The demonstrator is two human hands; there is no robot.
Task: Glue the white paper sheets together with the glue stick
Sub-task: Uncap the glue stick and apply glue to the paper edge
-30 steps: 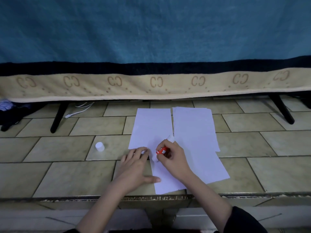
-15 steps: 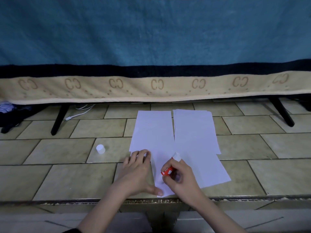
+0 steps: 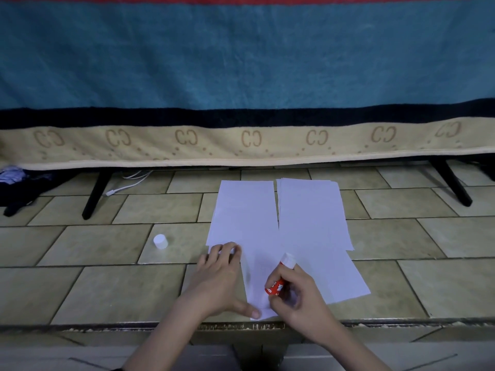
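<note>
Several white paper sheets lie on the tiled floor: a left sheet (image 3: 245, 210), a right stack (image 3: 310, 212), and a nearer sheet (image 3: 345, 279) slanting toward the front edge. My right hand (image 3: 297, 298) grips a red glue stick (image 3: 276, 286) with a white end (image 3: 288, 259), its tip down on the near sheet's left edge. My left hand (image 3: 218, 279) rests flat, fingers on the left sheet's bottom corner, thumb at the near sheet's lower edge. The white glue cap (image 3: 160, 241) stands on the floor to the left.
A bed with a blue, black and beige blanket (image 3: 241, 140) spans the back on black legs (image 3: 95, 195). A white cable (image 3: 128, 183) and dark clothes (image 3: 16, 191) lie at back left. A step edge (image 3: 107, 326) runs along the front.
My right hand has drawn the glue stick down the near sheet's left edge toward me. My left hand has stayed pressing the paper.
</note>
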